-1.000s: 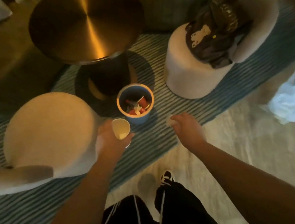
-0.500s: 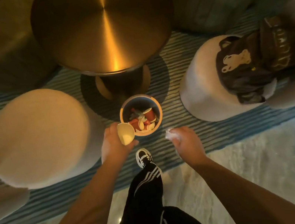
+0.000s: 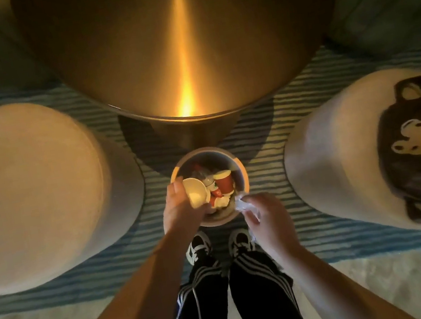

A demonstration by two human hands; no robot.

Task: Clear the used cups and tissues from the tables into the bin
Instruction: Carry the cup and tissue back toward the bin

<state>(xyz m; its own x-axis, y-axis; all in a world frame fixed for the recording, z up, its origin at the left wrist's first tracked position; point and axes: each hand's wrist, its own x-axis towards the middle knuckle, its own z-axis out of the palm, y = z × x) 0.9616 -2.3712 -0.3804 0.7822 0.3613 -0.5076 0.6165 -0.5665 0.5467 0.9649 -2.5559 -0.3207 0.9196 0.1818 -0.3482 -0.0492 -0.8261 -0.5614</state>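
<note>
While left hand [image 3: 182, 214] grips cup [image 3: 196, 196] over bin [image 3: 243, 179], right hand [image 3: 266, 214] clutches tissue [image 3: 243, 205] at rim; centre both, then release.

One table [image 3: 183, 38], one bin [image 3: 242, 173], two stools [image 3: 27, 190], one bag [image 3: 420, 152] and two shoes [image 3: 199, 247] are seen; one white cup [image 3: 196, 195] and one tissue [image 3: 245, 205] are held.

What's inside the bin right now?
The bin holds red paper cups and white scraps. The left hand with its white cup and the right hand's tissue cover the near side.
</note>
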